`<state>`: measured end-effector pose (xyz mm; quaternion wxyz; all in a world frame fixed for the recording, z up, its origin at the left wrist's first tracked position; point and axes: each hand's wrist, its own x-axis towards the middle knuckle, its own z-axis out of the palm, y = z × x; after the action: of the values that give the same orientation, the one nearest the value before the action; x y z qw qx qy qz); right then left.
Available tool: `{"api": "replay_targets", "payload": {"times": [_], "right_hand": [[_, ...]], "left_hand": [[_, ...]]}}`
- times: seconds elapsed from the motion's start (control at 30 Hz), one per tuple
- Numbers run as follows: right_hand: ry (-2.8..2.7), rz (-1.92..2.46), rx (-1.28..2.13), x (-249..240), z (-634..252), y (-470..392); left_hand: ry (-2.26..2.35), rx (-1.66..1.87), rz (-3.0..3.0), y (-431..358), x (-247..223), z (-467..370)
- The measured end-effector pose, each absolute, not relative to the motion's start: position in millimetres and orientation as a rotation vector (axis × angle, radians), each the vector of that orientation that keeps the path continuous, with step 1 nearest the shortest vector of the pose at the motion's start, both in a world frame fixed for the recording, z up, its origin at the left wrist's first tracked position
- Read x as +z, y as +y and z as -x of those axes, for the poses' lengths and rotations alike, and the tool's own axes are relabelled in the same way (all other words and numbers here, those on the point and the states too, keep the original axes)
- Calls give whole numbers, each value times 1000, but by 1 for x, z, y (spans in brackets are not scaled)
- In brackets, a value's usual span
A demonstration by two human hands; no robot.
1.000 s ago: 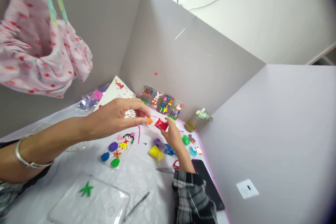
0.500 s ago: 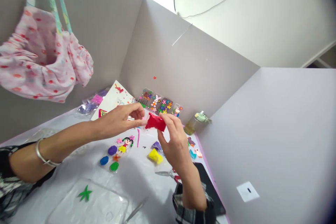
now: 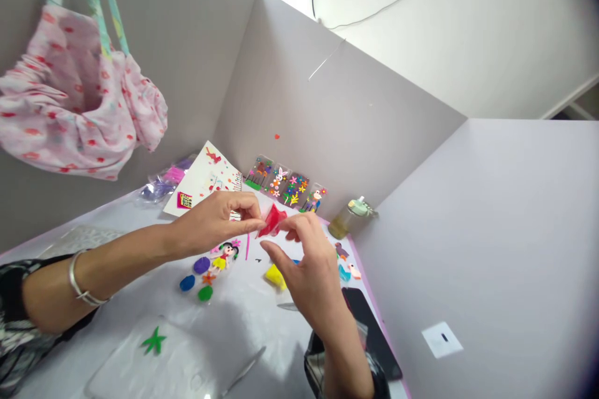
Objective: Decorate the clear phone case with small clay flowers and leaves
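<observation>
My left hand (image 3: 224, 218) pinches a small clear packet of red modelling clay (image 3: 272, 218) by its edge, above the table. Beside the packet is my right hand (image 3: 309, 262), its thumb and fingers spread apart, the index fingertip close to the red clay. Whether that fingertip touches the packet I cannot tell. A yellow clay packet (image 3: 274, 275) lies beyond my right hand, partly covered by it. Below my left hand are a clay girl figure (image 3: 226, 255), a purple disc (image 3: 201, 265), a blue disc (image 3: 187, 283) and a green disc (image 3: 204, 293).
A green clay star shape (image 3: 154, 341) rests on a clear board (image 3: 116, 369), near a slim metal tool (image 3: 244, 371). Decorated cards (image 3: 296, 189) lean at the back wall by a bottle (image 3: 347, 218). A black tablet-like slab (image 3: 374, 336) lies right; a pink cloth bag (image 3: 84, 106) hangs left.
My right hand has let go of the red clay packet and opened, moving slightly down. The packet, still in my left hand, has tilted and now covers less width. The scissors are mostly hidden now.
</observation>
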<state>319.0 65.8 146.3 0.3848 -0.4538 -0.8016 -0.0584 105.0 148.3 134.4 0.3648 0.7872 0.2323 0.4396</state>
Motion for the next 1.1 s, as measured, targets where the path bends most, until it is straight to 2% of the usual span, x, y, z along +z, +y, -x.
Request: {"api": "replay_targets", "payload": {"times": [0.2,0.33,0.63,1.1], "right_hand": [[-1934,1281,356,146,-308,65],[-1894,1271,548,151,-310,64],[-1913,1251,537,153,-315,66],[-1638,1143,651,147,-310,76]], "left_hand": [[501,987,-1840,142,121,-120],[469,917,-1733,145,116,-124],[451,1066,-2042,144,113,-124],[447,1135,-2154,133,128,-114]]}}
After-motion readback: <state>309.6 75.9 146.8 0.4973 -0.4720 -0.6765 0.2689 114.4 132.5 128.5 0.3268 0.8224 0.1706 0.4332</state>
